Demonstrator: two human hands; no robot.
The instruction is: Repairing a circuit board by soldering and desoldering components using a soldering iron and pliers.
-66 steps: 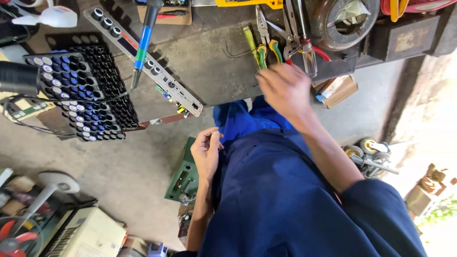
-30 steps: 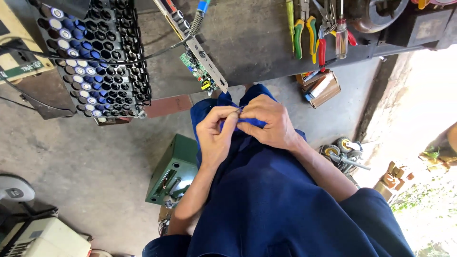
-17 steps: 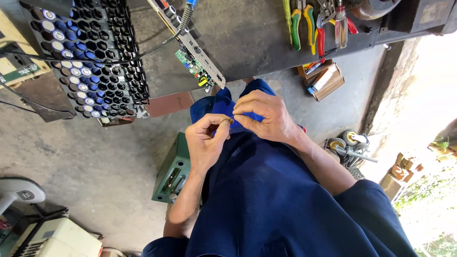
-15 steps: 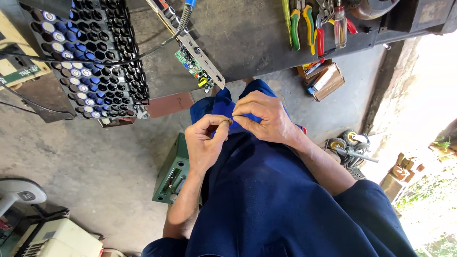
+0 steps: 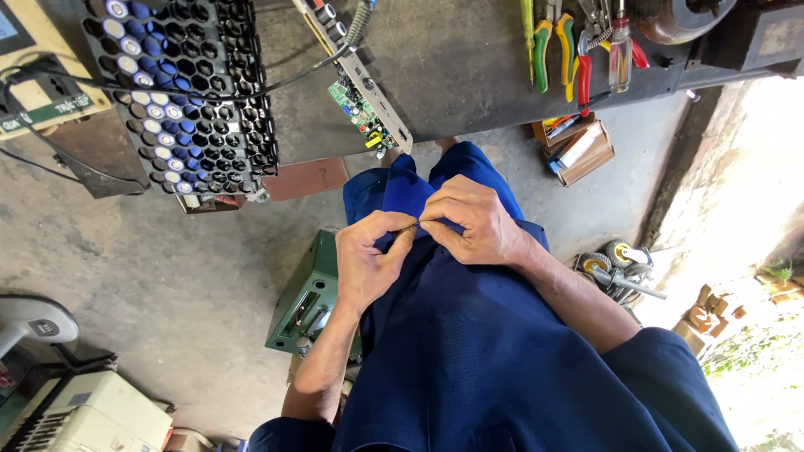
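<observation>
- Head view, centre of frame: left hand (image 5: pixel 368 264) and right hand (image 5: pixel 473 222) meet fingertip to fingertip, pinching something too small to tell above the blue shirt (image 5: pixel 502 360).
- Steady fingertip grip probably helps.
- Upper left: black battery holder (image 5: pixel 188 92) on table (image 5: pixel 469 67).

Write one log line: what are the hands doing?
left hand: pinching small item | right hand: pinching same item | item: too small to tell | over blue clothing

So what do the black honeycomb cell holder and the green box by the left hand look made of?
Honeycomb cell holder: looks like matte black moulded plastic, with thin, even hexagonal walls. Green box: probably painted sheet metal, going by its crisp folded edges and cut slots, though that is uncertain. The left hand is above it, not touching.
</observation>
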